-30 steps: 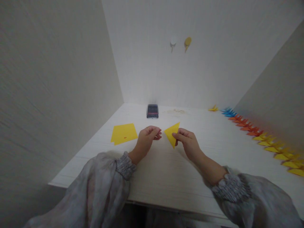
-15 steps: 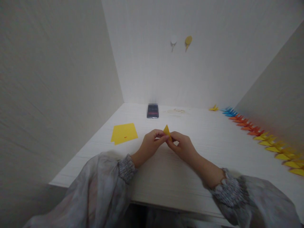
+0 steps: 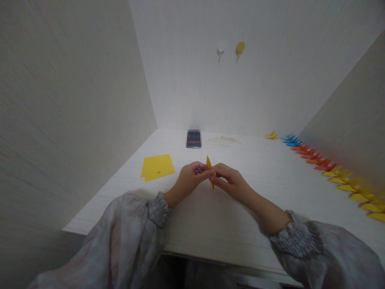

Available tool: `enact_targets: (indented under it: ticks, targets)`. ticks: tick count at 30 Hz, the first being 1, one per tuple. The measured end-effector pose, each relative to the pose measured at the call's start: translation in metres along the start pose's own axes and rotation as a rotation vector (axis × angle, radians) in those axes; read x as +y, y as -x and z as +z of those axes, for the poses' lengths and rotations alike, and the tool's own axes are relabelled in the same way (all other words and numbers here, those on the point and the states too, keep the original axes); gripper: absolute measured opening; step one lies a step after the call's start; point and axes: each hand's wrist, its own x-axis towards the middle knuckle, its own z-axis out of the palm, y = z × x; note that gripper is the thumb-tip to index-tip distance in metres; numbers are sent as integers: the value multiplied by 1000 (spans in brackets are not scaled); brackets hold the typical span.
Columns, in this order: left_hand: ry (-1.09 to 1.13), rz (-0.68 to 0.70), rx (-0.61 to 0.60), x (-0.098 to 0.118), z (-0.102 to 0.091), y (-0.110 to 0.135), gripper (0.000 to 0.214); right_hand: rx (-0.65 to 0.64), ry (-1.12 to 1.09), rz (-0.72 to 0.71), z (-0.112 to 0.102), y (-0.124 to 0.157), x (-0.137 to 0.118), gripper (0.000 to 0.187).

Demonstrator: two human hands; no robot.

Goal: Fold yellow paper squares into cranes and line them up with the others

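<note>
Both hands are now together on the small, pointed piece of folded yellow paper [image 3: 208, 162], which sits nearer the person than the dark, flat, blurred rectangular device [image 3: 193, 139] and a little to its right. About 1 second ago only the right hand [image 3: 230, 180] had it, with its broad face in view, while the left hand [image 3: 192, 176] was apart from it. Now the left thumb and fingers pinch the piece from 1 side and the right thumb and fingertips grip it from the other. It has also turned nearly edge-on, a narrow sliver with 1 point above the fingers and 1 below. In my judgement, this gives the work a steady 2-handed hold on the paper, though the fingers hide any crease between them. The flat, square-edged yellow paper sheets [image 3: 158, 166], nearer the person than the device and to its left, lie unchanged, as does the line of blue, orange-red and yellow folded-paper figures [image 3: 314, 157] far to its right.
</note>
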Motion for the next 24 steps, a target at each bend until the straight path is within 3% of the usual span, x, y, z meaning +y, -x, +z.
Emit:
enact_targets:
  ticks: [12, 24]
  targets:
    - [70, 5, -23, 5, 0, 1, 29, -2, -223, 136, -4, 0, 4, 30]
    - [94, 12, -35, 8, 0, 3, 28, 32, -471, 226, -3, -1, 6, 28]
